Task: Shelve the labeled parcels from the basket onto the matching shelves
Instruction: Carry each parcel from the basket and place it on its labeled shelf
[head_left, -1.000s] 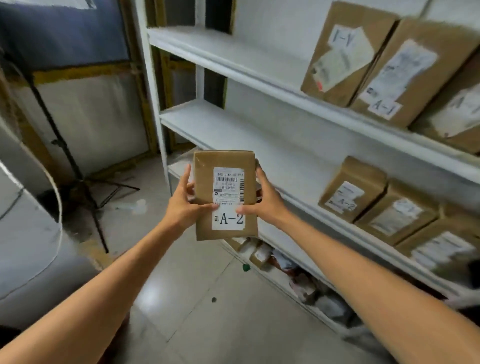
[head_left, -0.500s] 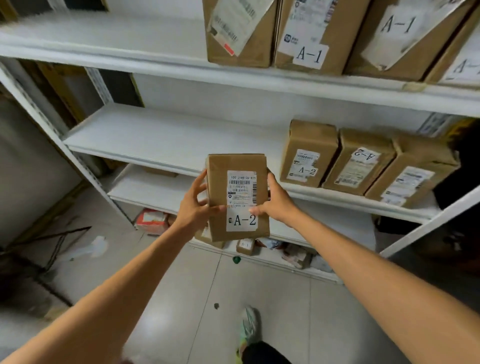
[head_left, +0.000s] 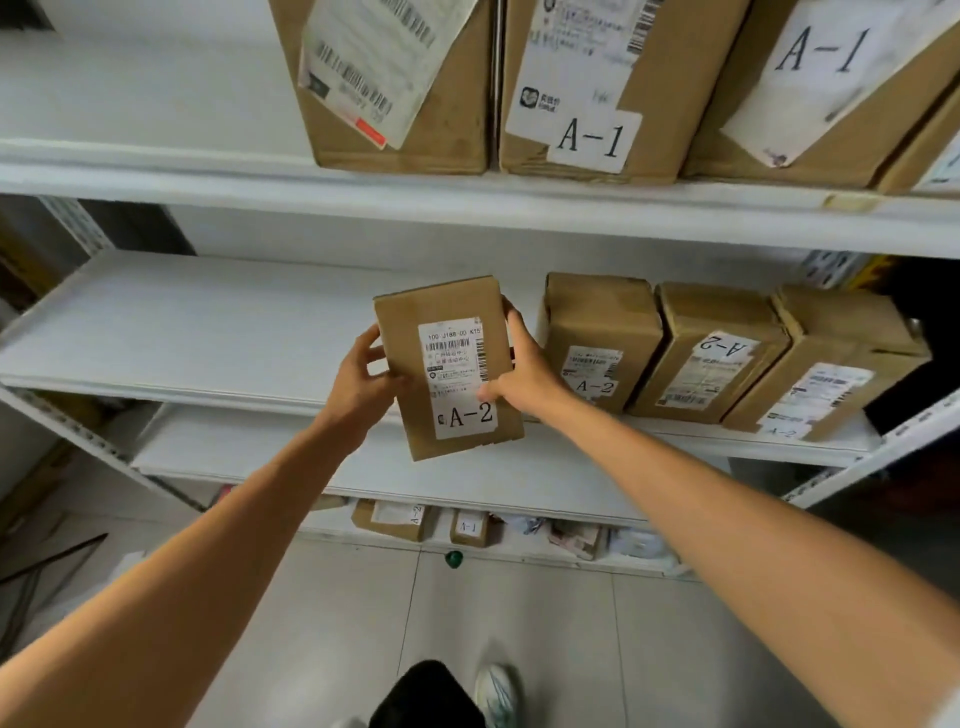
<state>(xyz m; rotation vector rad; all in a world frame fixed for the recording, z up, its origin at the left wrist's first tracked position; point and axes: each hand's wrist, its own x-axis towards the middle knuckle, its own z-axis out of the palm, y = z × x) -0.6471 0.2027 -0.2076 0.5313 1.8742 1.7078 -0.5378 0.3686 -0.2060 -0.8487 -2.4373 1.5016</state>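
Fingers of both our hands clamp the A-2 parcel (head_left: 448, 366), left hand (head_left: 358, 389) on its left edge and right hand (head_left: 524, 374) on its right, holding it upright before the middle shelf (head_left: 171, 332), just left of three shelved A-2 boxes (head_left: 597, 338).

Floor's pale glossy tile (head_left: 519, 623) with a little green round thing (head_left: 453, 558) sitting near the rack's foot, a white-and-teal sneaker (head_left: 496, 693) at the bottom edge, dark tripod legs (head_left: 47, 561) far left.
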